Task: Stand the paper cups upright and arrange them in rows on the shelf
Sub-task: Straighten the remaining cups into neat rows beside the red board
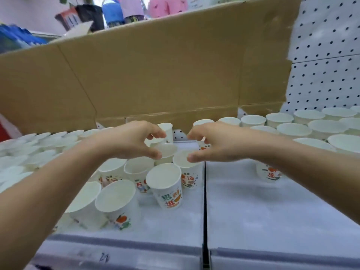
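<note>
Several white paper cups with colourful print stand upright in a loose cluster on the white shelf [253, 201], among them one in front [165, 184] and one at the near left [116, 199]. My left hand [132, 141] curls over a cup [167, 151] at the back of the cluster, thumb on its near rim and fingers on the far side. My right hand [210, 145] curls round another cup [203, 147], mostly hidden by the fingers, with its thumb above a neighbouring cup [181, 160]. One more printed cup [268, 174] shows under my right forearm.
Rows of upright cups fill the shelf at the left [39, 147] and the back right [292, 129]. A tall cardboard sheet [155, 75] stands behind them against a white pegboard [321, 65]. A dark seam [204, 201] splits the shelf into two boards.
</note>
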The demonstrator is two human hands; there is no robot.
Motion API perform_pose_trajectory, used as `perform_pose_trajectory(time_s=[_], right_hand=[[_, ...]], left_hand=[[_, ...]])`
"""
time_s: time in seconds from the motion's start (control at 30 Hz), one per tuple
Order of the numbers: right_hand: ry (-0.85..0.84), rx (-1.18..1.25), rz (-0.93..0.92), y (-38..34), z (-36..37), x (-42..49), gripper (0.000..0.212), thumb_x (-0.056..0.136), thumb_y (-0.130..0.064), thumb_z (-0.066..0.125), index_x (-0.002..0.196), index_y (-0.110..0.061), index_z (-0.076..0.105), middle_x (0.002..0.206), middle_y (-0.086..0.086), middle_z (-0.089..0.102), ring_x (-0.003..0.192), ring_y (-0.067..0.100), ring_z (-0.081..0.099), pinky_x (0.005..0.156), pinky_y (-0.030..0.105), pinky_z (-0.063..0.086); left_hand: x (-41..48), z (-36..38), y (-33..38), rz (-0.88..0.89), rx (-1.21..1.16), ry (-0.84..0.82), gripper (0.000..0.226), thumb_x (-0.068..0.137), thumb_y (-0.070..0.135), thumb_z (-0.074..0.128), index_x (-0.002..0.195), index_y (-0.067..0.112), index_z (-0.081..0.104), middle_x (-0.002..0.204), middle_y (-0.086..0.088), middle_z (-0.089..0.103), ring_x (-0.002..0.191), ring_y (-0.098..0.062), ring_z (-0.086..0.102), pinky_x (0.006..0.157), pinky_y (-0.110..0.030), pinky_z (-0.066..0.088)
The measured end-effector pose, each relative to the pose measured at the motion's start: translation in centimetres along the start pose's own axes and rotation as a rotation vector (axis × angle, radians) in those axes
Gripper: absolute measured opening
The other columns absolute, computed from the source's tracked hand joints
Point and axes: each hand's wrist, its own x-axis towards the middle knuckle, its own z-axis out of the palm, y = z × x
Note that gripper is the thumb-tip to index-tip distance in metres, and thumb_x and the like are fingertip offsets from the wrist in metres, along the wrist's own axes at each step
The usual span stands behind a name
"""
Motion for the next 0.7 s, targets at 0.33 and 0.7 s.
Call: perform_pose_trajectory(time_s=[0.33, 0.7], right_hand=[[-0.134, 0.008, 0.184, -2.8, 1.4, 2.8, 0.053, 0.077, -0.049, 0.067, 0.127, -0.036, 0.053, 0.115, -0.010, 0.056, 0.098, 0.014, 0.055, 0.076, 0.031, 0.049], [-0.131, -0.116, 0.341, 0.2, -0.5, -0.6, 0.050, 0.074, -0.046, 0.065, 0.122, -0.036, 0.055, 0.111, -0.007, 0.059, 0.098, 0.017, 0.058, 0.084, 0.037, 0.053]], left_hand=[[4.0, 1.3, -2.1, 0.149, 0.075, -0.135, 0.066, 0.073, 0.053, 0.074, 0.131, 0.031, 0.053, 0.126, 0.012, 0.058, 0.107, -0.011, 0.057, 0.095, -0.037, 0.049], [5.7, 2.2, 0.8, 0.293, -0.149, -0.164, 0.069, 0.071, 0.038, 0.083, 0.130, 0.036, 0.047, 0.120, 0.020, 0.054, 0.109, -0.005, 0.054, 0.089, -0.022, 0.047]])
